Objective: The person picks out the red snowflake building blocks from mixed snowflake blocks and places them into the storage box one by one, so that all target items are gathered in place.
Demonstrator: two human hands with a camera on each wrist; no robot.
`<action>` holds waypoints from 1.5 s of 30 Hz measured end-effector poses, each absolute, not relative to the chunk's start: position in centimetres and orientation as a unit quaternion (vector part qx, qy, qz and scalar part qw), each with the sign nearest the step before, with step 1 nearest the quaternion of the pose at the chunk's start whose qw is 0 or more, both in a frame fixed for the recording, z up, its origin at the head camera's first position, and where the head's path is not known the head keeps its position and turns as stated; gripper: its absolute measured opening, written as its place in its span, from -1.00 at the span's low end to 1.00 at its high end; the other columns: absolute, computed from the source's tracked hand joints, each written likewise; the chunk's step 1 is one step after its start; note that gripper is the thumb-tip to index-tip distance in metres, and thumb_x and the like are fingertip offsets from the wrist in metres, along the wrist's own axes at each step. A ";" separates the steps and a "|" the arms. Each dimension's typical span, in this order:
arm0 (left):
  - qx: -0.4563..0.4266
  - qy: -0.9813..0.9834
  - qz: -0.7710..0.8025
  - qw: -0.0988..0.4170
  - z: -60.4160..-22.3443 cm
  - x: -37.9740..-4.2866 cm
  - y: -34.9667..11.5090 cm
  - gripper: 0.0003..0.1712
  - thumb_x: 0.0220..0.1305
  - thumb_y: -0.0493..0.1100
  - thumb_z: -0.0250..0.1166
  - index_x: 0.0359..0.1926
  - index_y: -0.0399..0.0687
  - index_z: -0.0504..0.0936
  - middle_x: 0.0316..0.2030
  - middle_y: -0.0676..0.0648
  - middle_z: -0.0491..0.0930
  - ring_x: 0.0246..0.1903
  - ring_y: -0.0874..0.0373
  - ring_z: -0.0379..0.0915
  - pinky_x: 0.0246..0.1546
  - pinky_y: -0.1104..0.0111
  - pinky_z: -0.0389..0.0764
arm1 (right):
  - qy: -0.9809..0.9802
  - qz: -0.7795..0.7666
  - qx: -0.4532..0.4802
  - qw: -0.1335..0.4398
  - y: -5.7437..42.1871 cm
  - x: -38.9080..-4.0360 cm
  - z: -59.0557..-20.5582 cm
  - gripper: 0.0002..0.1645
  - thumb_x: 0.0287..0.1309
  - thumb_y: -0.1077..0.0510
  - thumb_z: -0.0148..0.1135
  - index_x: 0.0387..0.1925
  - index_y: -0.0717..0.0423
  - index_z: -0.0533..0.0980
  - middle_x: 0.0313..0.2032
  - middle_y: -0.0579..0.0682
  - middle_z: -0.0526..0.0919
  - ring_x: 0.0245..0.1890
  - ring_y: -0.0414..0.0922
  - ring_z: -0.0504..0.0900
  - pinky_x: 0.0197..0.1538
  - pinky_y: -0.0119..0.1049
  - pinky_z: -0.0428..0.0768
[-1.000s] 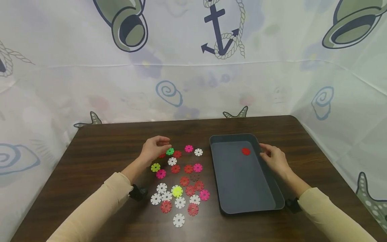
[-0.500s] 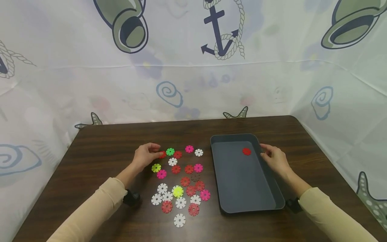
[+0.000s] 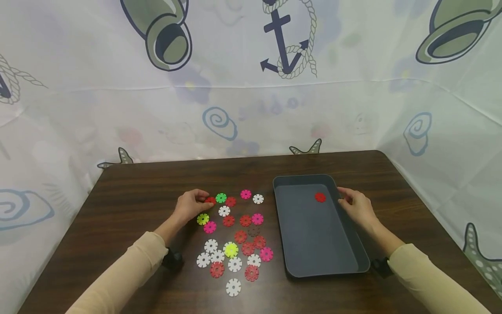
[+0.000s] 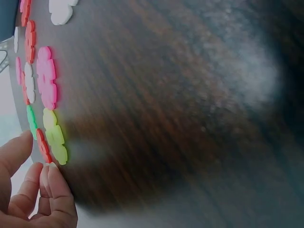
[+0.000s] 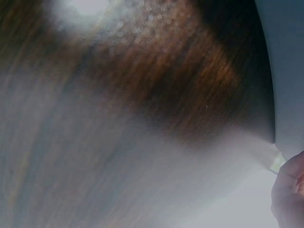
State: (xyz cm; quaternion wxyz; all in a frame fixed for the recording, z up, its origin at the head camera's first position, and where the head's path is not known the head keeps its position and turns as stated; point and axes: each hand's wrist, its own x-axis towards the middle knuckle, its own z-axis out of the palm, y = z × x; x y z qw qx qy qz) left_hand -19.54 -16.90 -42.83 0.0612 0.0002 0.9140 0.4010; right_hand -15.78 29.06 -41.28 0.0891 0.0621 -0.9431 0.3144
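Near the back left of the pieces, my left hand (image 3: 188, 206) pinches a red notched plastic disc (image 3: 210, 200) by its edge, thumb and fingers on either side. In the left wrist view the fingertips meet the rim of this red disc (image 4: 43, 144), which stays low at the table. A green disc (image 3: 221, 198) lies right beside it, and a yellow-green disc (image 3: 202, 219) is just in front. My right hand (image 3: 356, 208) holds the right side of a grey tray (image 3: 313, 244). One red disc (image 3: 320, 197) lies inside the tray. Only part of the right hand (image 5: 287, 194) shows in its wrist view.
Several white, red, pink and yellow notched discs lie spread over the dark wooden table (image 3: 157, 174) left of the tray, some overlapping, such as a yellow disc (image 3: 231, 250). A white patterned cloth (image 3: 251, 117) hangs behind the table.
My left hand has moved left from above the green disc down to the red disc beside it, its fingers now around that disc. The right hand stays at the tray.
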 end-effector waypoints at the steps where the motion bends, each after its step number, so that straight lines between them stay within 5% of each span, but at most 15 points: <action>1: 0.003 0.916 0.397 0.060 -42.9 -19.5 -16.9 -0.55 0.14 -0.16 0.36 0.00 -0.31 0.54 -0.09 -0.29 0.59 -0.13 -0.08 0.52 -0.08 0.12 0.54 | -0.943 0.314 0.061 0.088 29.1 -15.8 -41.3 -0.58 0.12 0.38 0.16 0.06 0.44 0.45 -0.56 0.00 0.40 -0.53 -0.19 0.29 -0.44 -0.35 0.27; 45: 0.024 0.940 0.341 0.003 -42.5 -19.5 -16.1 -0.69 0.07 -0.23 0.40 -0.16 -0.23 0.57 -0.27 -0.20 0.59 -0.32 0.00 0.45 -0.27 0.16 0.49 | -0.943 0.320 0.061 0.071 29.3 -15.8 -41.5 -0.56 0.17 0.36 0.16 0.10 0.43 0.42 -0.52 0.03 0.45 -0.56 -0.20 0.31 -0.51 -0.38 0.28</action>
